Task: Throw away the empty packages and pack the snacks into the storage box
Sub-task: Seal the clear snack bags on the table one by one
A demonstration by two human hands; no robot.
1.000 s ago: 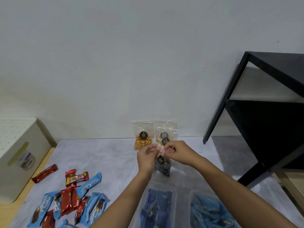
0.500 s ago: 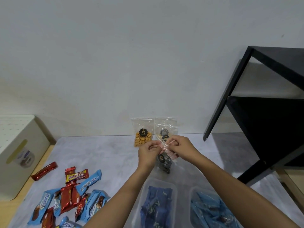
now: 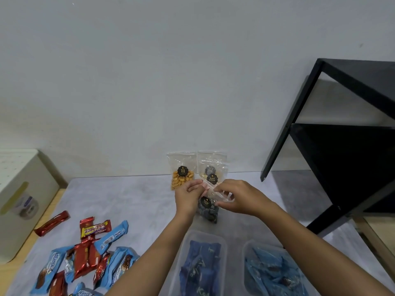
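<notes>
Cookie pouch (image 3: 208,208) before wall-leaning pouches (image 3: 181,176), clear tubs (image 3: 205,234) nearer.

Pale wall (image 3: 149,82) behind a grey tabletop (image 3: 119,201), black shelf unit (image 3: 342,159) at the right.
The wall is bare, matte and evenly lit, and meets the tabletop's far edge in a straight line. The tabletop is mottled grey, like stone. Light wood (image 3: 10,274) shows along its left edge and again past its right edge. The open-framed shelf unit rises by the far right corner, with soft shadow on the wall behind it.
</notes>
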